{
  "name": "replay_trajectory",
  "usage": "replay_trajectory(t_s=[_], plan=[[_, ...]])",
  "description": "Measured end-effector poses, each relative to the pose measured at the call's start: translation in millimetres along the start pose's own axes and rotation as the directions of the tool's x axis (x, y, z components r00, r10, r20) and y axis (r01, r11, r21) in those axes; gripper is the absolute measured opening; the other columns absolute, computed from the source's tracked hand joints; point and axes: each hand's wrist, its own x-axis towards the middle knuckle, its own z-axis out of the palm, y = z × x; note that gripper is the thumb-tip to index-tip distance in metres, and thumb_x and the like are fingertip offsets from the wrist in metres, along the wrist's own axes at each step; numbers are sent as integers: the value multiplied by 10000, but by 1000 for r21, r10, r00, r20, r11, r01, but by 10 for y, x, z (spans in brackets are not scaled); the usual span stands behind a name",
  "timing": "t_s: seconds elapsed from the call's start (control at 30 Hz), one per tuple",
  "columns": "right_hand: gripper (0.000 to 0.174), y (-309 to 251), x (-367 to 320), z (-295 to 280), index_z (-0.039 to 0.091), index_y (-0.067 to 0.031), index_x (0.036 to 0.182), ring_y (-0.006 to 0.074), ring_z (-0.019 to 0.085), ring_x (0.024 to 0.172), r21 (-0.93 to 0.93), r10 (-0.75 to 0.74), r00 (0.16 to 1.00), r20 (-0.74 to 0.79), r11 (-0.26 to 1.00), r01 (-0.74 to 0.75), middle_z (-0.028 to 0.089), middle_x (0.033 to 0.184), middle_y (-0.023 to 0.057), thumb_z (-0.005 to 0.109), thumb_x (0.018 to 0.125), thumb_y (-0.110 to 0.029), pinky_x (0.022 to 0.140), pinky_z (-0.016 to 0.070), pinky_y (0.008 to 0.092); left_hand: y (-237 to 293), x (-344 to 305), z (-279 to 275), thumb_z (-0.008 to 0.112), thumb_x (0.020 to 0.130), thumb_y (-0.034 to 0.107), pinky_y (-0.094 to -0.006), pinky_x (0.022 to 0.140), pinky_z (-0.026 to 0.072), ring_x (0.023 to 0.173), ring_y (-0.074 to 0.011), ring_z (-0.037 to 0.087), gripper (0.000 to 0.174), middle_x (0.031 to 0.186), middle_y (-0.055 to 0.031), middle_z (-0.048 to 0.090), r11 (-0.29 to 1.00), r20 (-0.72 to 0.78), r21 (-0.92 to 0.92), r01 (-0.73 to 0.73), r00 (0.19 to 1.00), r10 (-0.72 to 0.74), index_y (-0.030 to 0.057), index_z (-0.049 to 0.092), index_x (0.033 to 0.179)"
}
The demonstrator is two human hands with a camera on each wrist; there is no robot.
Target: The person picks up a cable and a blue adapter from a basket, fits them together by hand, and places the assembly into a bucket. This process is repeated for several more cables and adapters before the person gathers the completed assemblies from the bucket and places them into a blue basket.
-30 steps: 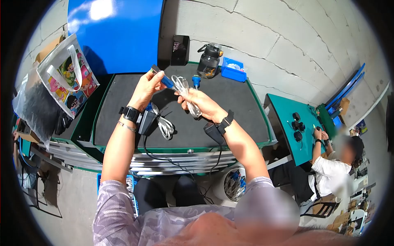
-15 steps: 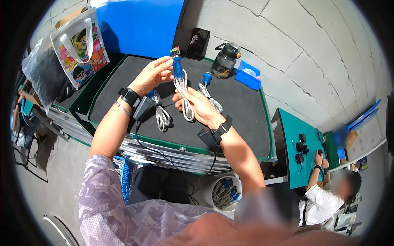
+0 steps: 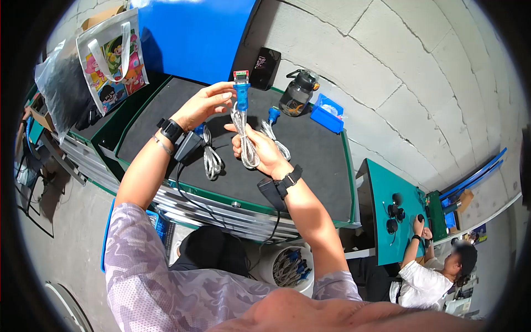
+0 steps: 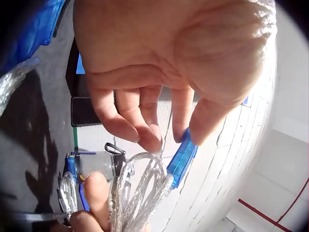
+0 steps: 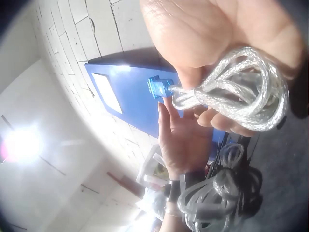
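I read right hand (image 3: 266, 154) grip closed round coiled translucent silver cable (image 3: 240, 123), mid-frame above dark-matted worktop (image 3: 315, 149). Left hand (image 3: 206, 102) fingers near-straight, tips touching blue plastic plug (image 3: 241, 90). My advice: pinch plug sides, clamp loops firmly, avoid tangles.

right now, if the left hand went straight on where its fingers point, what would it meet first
The blue connector atop the cable in the right hand; the left hand is right at it, touch unclear.
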Motion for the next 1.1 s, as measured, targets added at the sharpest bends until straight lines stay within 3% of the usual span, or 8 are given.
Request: replay_trajectory(t_s=[0.13,0.37,0.5,0.6,0.7,0.73,0.87,1.1], plan=[[517,27,25,-35,478,-5,1355,95,569,708,16,10,1000,19,1000,-10,564,801,12,376,1049,-409,657,492,243,36,-15,56,635,939,314,-294,981,428,1224,-153,510,554,1339,-65,550,996,-20,84,20,1000,-18,100,460,1419],[472,-8,32,-78,471,-3,1333,135,550,706,68,2,999,35,998,-5,548,805,35,377,1054,-372,660,473,279,55,-12,85,631,943,332,-309,993,422,1214,-152,518,596,1341,-66,546,994,11,107,-13,1000,12,105,423,1453],[330,-77,-23,61,506,-53,1182,129,585,628,-1,-124,986,-112,992,124,570,808,48,444,1039,-343,608,506,261,55,-14,169,587,976,301,-280,926,449,1154,-131,550,598,1294,-63,584,993,42,114,-10,999,5,116,355,1496],[378,-93,-15,51,510,-37,1193,110,598,652,-274,-251,965,-81,936,220,591,824,33,536,1001,-362,623,502,237,47,-53,180,569,987,299,-255,890,453,1130,-123,562,590,1279,-58,595,995,30,71,70,997,-72,117,344,1501],[375,-98,-8,17,531,-33,1184,111,608,702,-331,-312,946,-91,905,267,603,840,25,543,998,-358,657,499,231,26,-22,167,541,999,356,-262,898,458,963,-88,547,524,1101,-16,604,993,143,80,89,985,-100,73,433,1427],[366,-110,0,-18,551,-42,1191,115,619,762,-330,-327,943,-65,899,289,616,872,29,526,1006,-357,697,496,228,52,-24,194,549,997,349,-245,874,459,890,-72,532,425,1025,8,610,993,166,93,66,983,-81,38,549,1287],[377,-90,-5,-65,552,-49,1217,125,631,803,-295,-286,956,-69,921,254,624,924,45,458,1032,-363,732,507,244,9,-10,223,586,981,328,-232,844,447,866,-51,523,307,964,31,622,969,140,244,37,988,-73,44,641,1082],[429,-70,-2,-77,531,-40,1245,137,629,822,-250,-223,971,-87,948,195,623,961,66,367,1056,-389,746,497,256,-77,18,203,603,974,293,-236,824,444,894,-50,535,257,958,35,629,961,166,275,-18,986,-29,52,656,1044]])
